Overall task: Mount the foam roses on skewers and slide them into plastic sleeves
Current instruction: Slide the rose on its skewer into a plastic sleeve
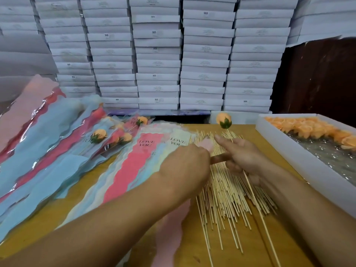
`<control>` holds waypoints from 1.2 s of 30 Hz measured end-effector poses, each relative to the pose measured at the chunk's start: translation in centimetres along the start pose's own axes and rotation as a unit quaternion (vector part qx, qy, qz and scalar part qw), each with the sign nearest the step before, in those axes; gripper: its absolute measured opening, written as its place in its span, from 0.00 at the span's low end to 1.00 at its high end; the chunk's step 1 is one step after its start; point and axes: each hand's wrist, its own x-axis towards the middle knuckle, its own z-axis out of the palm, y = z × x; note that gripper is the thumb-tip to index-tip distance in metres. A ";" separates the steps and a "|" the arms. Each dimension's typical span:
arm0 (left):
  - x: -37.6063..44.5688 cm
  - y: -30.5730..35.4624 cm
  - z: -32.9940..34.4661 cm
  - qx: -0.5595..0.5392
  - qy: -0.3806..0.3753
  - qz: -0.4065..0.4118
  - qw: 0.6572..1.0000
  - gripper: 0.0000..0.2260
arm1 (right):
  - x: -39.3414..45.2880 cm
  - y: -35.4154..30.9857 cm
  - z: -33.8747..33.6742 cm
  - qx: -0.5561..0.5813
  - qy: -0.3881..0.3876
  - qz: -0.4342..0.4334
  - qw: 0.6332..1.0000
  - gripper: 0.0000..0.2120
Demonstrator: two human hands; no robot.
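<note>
Right hand (244, 157) grips skewer (256, 205) carrying orange foam rose (223, 120) above loose skewer pile (227, 189) on wooden table (250, 243). Left hand (185, 166) pinches pink sleeve edge (207, 144), crossing over pile. Sleeve stack (133, 166) left; sleeved roses (100, 135) beyond. White tray (300, 157) of roses right; white boxes (158, 54) stacked behind

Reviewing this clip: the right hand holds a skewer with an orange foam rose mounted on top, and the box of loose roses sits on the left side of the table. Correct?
Not quite. The head view shows the box of loose roses on the right side of the table, not the left. The rest stands: the right hand holds a skewer with an orange foam rose mounted on top.
</note>
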 end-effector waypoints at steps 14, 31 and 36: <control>0.9 -0.9 0.2 -0.131 0.031 -0.133 0.982 0.33 | 0.2 -0.1 -0.8 0.029 0.043 -0.004 0.999 0.14; 4.7 -5.7 4.2 -0.801 0.019 -0.236 0.550 0.25 | -0.7 -0.6 -0.1 0.005 -0.023 -0.041 0.999 0.14; 4.5 -5.6 5.1 -0.763 0.035 -0.157 0.626 0.28 | -0.1 -0.2 -0.3 0.031 0.027 -0.022 0.999 0.17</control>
